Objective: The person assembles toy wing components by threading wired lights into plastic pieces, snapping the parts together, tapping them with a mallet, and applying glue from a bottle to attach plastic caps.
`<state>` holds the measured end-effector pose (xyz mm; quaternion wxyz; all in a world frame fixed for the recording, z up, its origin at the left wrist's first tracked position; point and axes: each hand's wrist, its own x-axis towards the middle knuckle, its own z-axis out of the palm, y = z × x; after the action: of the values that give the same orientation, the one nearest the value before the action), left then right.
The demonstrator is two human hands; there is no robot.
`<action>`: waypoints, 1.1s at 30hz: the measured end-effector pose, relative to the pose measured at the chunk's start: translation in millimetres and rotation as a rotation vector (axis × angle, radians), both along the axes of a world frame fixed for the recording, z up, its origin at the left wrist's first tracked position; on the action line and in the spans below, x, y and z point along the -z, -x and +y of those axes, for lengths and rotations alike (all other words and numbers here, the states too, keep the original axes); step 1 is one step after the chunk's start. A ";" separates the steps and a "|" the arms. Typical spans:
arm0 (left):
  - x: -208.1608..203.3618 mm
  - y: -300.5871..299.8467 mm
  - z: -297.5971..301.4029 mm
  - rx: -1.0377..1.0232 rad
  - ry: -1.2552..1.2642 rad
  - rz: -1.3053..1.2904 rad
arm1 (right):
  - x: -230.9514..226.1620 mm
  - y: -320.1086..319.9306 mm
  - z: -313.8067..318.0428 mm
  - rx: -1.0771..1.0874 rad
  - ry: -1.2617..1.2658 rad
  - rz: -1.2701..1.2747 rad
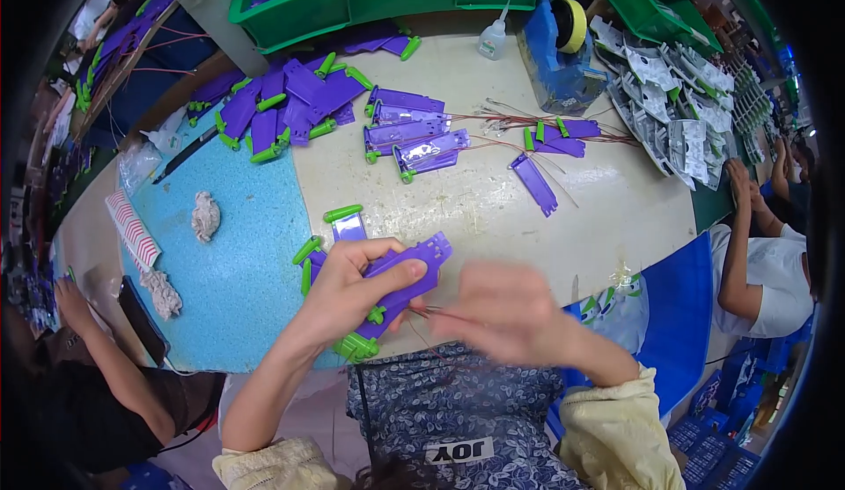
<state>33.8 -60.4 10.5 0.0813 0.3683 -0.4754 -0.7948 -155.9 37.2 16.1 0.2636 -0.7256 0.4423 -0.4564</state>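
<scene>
My left hand (334,301) grips a flat purple plastic piece (396,300) with bright green ends, its thumb lying across the upper face. Thin reddish wires (424,313) come out beside that piece and run toward my right hand (519,314). Motion blurs the right hand, but its fingers look closed, pinching the wires; the exact fingertip hold is smeared. Just behind my left hand lie more purple pieces with green rollers (343,215) on the table. Part of the held piece is covered by my fingers.
Purple-and-green pieces (299,98) are heaped at the back left; wired purple pieces (414,129) lie mid-table. Behind stand a green bin (387,4), a small bottle (493,41) and a blue tape dispenser (563,76). Grey parts (687,129) are piled right, above a blue bin (682,314). Co-workers sit both sides.
</scene>
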 end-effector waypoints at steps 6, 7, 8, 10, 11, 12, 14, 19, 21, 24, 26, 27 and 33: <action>6.0 13.8 27.0 0.236 1.023 -0.290 | 68.3 41.7 -63.8 0.377 0.097 0.599; 1.7 9.0 33.3 0.197 1.081 -0.335 | 64.8 30.0 -53.6 0.336 0.091 0.613; 0.1 6.2 39.5 0.164 1.137 -0.356 | 57.4 31.4 -37.5 0.415 0.080 0.569; 9.5 -9.7 46.4 0.160 1.225 -0.426 | 53.8 46.9 -19.5 0.643 0.010 0.534; 11.4 -9.4 49.7 0.152 1.257 -0.440 | 51.2 61.9 -8.5 0.709 -0.081 0.614; 12.5 -9.0 48.8 0.159 1.280 -0.445 | 52.9 72.3 0.1 0.772 -0.177 0.683; 15.4 -4.1 47.2 0.148 1.305 -0.421 | 53.5 90.9 9.7 0.769 -0.089 0.684; 23.7 -8.7 50.5 0.222 1.501 -0.349 | 5.9 95.5 7.2 0.350 -0.311 0.269; 22.1 -8.1 53.9 0.206 1.492 -0.374 | -8.0 75.3 -15.9 0.184 -0.375 0.176; 22.6 -6.4 53.8 0.176 1.502 -0.365 | 11.7 60.9 -58.4 0.083 -0.228 0.236; 27.3 -5.4 51.5 0.182 1.558 -0.329 | 22.9 56.9 -76.6 0.001 -0.254 0.286; 26.2 -5.5 52.2 0.207 1.538 -0.360 | 23.6 52.9 -83.6 -0.035 -0.276 0.312; 24.4 4.3 50.6 0.290 1.483 -0.550 | 31.6 45.4 -89.5 -0.075 -0.160 0.416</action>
<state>29.5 -9.8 -13.9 0.0809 0.3354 -0.9256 -0.1554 -201.3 -52.3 -15.5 0.2403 -0.7968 0.4947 -0.2502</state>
